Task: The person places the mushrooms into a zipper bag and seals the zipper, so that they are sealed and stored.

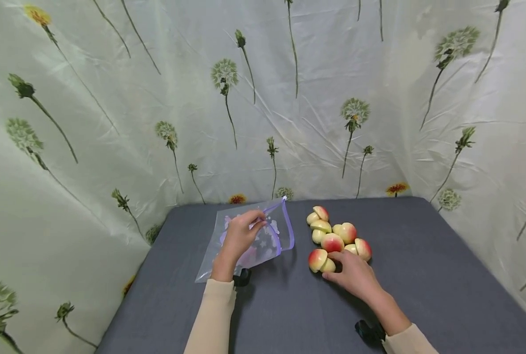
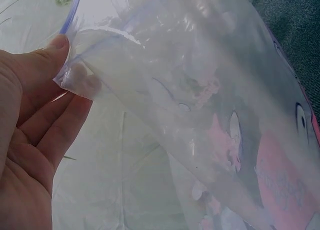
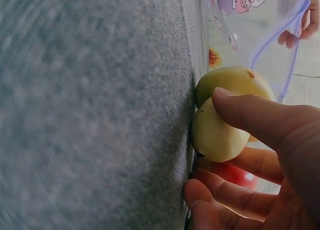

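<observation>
My left hand pinches the top edge of a clear zip bag with a purple closure and pastel prints. In the left wrist view, thumb and fingertips hold a corner of the bag, and its mouth gapes to the right in the head view. My right hand grips a red-and-yellow mushroom-shaped piece at the near end of a cluster. The right wrist view shows the thumb on the pale rounded part of this piece, with fingers around its other side; it sits against the cloth.
Several similar pieces lie grouped just beyond my right hand, right of the bag. Dark grey cloth covers the table. A pale curtain with dandelion prints hangs behind and at both sides.
</observation>
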Motion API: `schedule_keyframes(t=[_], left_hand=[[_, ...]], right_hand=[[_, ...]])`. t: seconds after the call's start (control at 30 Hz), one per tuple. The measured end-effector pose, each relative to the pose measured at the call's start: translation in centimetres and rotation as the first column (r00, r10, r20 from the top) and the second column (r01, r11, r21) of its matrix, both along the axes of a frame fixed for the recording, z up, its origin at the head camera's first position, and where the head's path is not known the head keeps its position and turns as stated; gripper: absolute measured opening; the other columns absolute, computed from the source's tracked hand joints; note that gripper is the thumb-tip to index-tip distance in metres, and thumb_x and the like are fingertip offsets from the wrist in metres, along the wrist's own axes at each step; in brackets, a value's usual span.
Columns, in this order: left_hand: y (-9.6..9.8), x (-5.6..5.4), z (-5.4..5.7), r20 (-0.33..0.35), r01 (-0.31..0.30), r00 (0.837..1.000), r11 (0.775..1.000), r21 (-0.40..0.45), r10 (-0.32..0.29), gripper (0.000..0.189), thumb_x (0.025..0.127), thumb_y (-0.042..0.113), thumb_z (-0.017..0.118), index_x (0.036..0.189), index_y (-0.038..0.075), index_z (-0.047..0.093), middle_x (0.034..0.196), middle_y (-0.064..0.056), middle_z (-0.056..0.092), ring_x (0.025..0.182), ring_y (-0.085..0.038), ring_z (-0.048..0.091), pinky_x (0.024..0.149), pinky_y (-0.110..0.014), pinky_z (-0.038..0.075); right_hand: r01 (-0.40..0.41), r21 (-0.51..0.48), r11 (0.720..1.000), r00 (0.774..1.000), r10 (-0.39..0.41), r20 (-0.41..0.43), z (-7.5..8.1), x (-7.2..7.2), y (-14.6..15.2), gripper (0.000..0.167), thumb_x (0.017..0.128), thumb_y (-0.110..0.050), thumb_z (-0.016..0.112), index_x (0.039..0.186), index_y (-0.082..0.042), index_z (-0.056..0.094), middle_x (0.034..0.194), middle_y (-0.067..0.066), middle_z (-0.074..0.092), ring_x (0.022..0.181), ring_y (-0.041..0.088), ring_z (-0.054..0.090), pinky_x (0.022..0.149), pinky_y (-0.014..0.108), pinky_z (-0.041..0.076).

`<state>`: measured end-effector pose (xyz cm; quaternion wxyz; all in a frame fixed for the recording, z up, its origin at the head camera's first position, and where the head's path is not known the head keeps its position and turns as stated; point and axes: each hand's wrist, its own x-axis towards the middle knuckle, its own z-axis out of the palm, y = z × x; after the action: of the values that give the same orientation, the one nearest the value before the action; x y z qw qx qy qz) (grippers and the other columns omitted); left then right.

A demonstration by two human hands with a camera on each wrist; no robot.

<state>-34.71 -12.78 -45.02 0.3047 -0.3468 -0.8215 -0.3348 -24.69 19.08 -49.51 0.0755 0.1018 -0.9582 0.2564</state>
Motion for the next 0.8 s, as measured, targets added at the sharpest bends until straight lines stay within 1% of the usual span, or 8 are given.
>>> schedule_keyframes(t=[0.13,0.17,0.27,0.4,0.53,0.63,0.8], left_hand=[[0.13,0.06,0.18,0.023,0.005,1.000,1.000,-0.013,-0.005,0.014,0.089,0.011,0.077,0.101,0.005,0.074,0.097,-0.001,0.073,0.088,-0.015,0.068,0.079,-0.033,0.056],[0.14,0.06,0.16,0.027,0.002,1.000,1.000,-0.016,-0.001,0.014,0.089,0.012,0.077,0.101,0.006,0.074,0.098,-0.001,0.073,0.089,-0.015,0.068,0.079,-0.032,0.056],[0.01,0.12,-0.03,0.033,-0.008,0.999,1.000,-0.015,0.009,0.014,0.088,0.010,0.078,0.100,0.007,0.074,0.097,0.000,0.073,0.089,-0.015,0.069,0.080,-0.031,0.056],[-0.03,0.14,-0.20,0.028,-0.009,1.000,1.000,-0.011,0.010,0.014,0.086,0.007,0.080,0.098,0.009,0.074,0.095,0.002,0.073,0.087,-0.015,0.069,0.078,-0.032,0.056],[0.06,0.18,-0.21,0.042,-0.001,0.999,1.000,-0.004,0.001,0.015,0.086,0.005,0.079,0.100,0.008,0.074,0.096,0.001,0.073,0.088,-0.015,0.069,0.079,-0.033,0.056],[0.01,0.24,-0.28,0.050,-0.010,0.999,1.000,0.001,0.010,0.015,0.086,0.006,0.079,0.100,0.008,0.074,0.096,0.001,0.073,0.088,-0.016,0.069,0.079,-0.033,0.056],[-0.03,0.30,-0.32,0.042,-0.013,0.999,1.000,-0.005,0.013,0.014,0.088,0.009,0.078,0.101,0.006,0.075,0.096,0.000,0.074,0.087,-0.016,0.069,0.078,-0.034,0.056]], right_hand=[[0.007,0.009,1.000,1.000,-0.007,-0.006,0.04,0.06,0.06,0.036,0.073,-0.033,0.090,0.103,-0.021,0.073,0.091,-0.005,0.063,0.081,0.014,0.056,0.065,0.039,0.047],[0.010,0.011,1.000,1.000,-0.010,-0.009,0.03,0.07,0.05,0.037,0.073,-0.034,0.090,0.103,-0.020,0.073,0.093,-0.005,0.063,0.082,0.014,0.057,0.066,0.039,0.048],[0.002,0.013,1.000,1.000,-0.002,-0.007,-0.07,0.07,-0.11,0.036,0.073,-0.034,0.090,0.101,-0.021,0.072,0.091,-0.006,0.062,0.081,0.013,0.056,0.065,0.038,0.047],[-0.010,0.012,1.000,1.000,0.010,0.005,-0.21,0.05,-0.17,0.030,0.073,-0.034,0.090,0.091,-0.022,0.069,0.084,-0.006,0.059,0.075,0.013,0.051,0.062,0.036,0.042],[-0.016,0.024,1.000,1.000,0.016,-0.010,-0.15,0.01,0.12,0.031,0.071,-0.033,0.090,0.091,-0.023,0.069,0.085,-0.009,0.063,0.075,0.012,0.055,0.062,0.036,0.045],[-0.026,0.020,0.999,0.999,0.026,-0.020,0.10,-0.03,0.18,0.031,0.071,-0.033,0.090,0.094,-0.024,0.071,0.084,-0.014,0.065,0.072,0.009,0.057,0.062,0.034,0.047],[-0.052,-0.028,0.998,0.999,0.052,-0.013,0.67,0.04,0.12,0.027,0.073,-0.030,0.089,0.092,-0.024,0.070,0.069,-0.016,0.057,0.060,0.006,0.049,0.056,0.029,0.041]])
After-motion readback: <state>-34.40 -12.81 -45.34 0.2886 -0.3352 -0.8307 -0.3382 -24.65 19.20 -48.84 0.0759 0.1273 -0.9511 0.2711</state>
